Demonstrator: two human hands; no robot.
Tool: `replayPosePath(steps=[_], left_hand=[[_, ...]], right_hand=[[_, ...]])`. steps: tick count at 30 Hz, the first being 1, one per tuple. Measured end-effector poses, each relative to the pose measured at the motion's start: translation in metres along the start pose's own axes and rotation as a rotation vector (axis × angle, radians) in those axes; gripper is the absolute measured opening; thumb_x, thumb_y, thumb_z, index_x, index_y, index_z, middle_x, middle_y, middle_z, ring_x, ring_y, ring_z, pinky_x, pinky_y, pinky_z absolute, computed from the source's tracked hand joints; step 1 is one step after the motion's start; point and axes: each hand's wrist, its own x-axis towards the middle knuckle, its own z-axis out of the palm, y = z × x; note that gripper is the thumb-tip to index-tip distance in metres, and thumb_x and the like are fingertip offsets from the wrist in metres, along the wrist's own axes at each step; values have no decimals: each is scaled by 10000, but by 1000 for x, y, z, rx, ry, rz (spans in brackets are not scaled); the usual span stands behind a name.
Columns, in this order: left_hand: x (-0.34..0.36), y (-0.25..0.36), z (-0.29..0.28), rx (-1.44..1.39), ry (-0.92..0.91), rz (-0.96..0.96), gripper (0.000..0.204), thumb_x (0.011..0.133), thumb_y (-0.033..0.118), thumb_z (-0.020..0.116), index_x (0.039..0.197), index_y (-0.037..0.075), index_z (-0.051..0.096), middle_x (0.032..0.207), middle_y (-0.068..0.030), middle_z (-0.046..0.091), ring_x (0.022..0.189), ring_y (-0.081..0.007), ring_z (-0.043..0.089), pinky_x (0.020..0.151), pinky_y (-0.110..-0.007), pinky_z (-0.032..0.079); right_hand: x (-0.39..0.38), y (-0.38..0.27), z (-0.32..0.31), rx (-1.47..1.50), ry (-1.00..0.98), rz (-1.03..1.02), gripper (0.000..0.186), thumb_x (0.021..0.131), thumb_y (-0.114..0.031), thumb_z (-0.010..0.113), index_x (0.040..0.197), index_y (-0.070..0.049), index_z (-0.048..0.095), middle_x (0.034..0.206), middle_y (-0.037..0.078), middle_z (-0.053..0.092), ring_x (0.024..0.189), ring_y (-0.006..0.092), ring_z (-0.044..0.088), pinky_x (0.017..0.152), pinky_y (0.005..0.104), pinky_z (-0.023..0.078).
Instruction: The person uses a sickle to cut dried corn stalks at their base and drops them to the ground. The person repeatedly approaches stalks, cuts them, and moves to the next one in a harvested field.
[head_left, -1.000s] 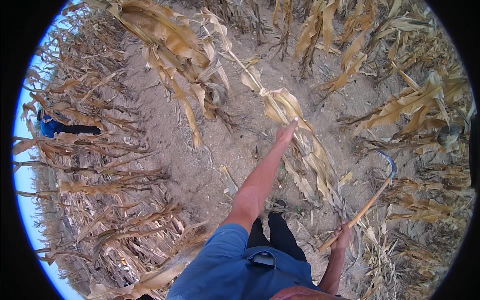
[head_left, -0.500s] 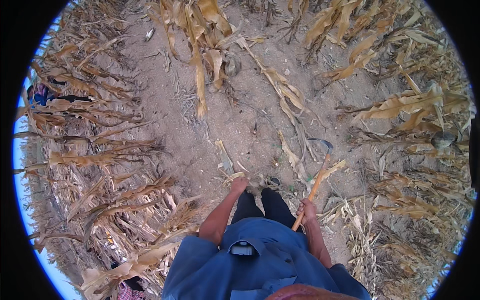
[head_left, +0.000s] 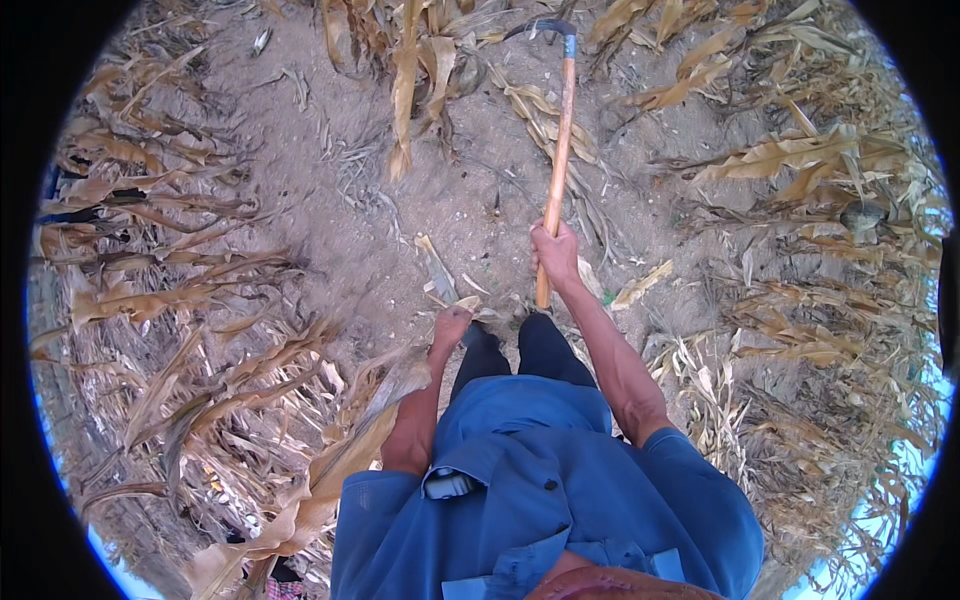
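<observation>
My right hand (head_left: 555,250) is closed round the wooden handle (head_left: 561,150) of a sickle, held out in front of me with its curved blade (head_left: 540,27) at the far end, pointing left. My left hand (head_left: 452,325) hangs by my left leg with its fingers curled; what they hold, if anything, is hidden. A dry, pale leaf piece (head_left: 433,262) lies on the soil just beyond it. A long dry corn stalk with leaves (head_left: 525,105) lies on the ground beside and partly under the handle.
Rows of standing dry corn (head_left: 170,260) line the left, with more dry plants (head_left: 790,160) at right and ahead. Leaf litter (head_left: 720,420) covers ground beside me. Partly hidden co-workers show as dark blue clothing (head_left: 65,216) at far left and checked cloth (head_left: 284,590) at lower left.
My left hand has let go of the stalk, which now lies on the soil, and has drawn back beside my leg. My right hand has swung the sickle forward and upright in the view.
</observation>
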Motion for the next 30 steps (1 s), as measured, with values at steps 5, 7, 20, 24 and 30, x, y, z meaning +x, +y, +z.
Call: replayPosePath(steps=[5,7,20,24,30], left_hand=[[6,6,-26,170,113,137,223,906,222,652,945,4,672,707,-26,633,585,-94,557,515,-265,430],[7,12,-29,201,97,218,260,906,246,653,929,-11,684,719,-45,647,620,-109,582,543,-289,452],[80,254,-36,125,409,535,961,794,538,730,1439,-80,377,1370,-312,510,1286,-410,502,1089,-409,385],[107,342,-42,276,510,618,1056,759,562,747,1464,-98,320,1427,-330,443,1355,-421,425,1143,-418,319],[149,380,-39,129,262,677,841,798,516,708,1381,-43,478,1315,-280,570,1233,-381,551,1049,-429,410]], right_hand=[[16,-35,40,-137,-117,39,124,895,-132,623,925,-36,551,666,24,547,468,100,502,393,271,411],[-6,-21,26,-111,-149,101,120,896,-128,621,930,-37,550,665,22,544,468,97,496,393,271,409],[-116,-54,-29,-48,-206,326,73,903,-59,602,960,-45,558,616,-1,491,430,82,444,375,263,385],[-109,-73,-27,-35,-240,376,63,900,-41,592,952,-38,556,606,6,487,418,85,439,376,262,386],[-103,-90,-45,-16,-304,401,47,878,-7,577,917,-20,556,593,29,496,395,107,453,370,280,399]])
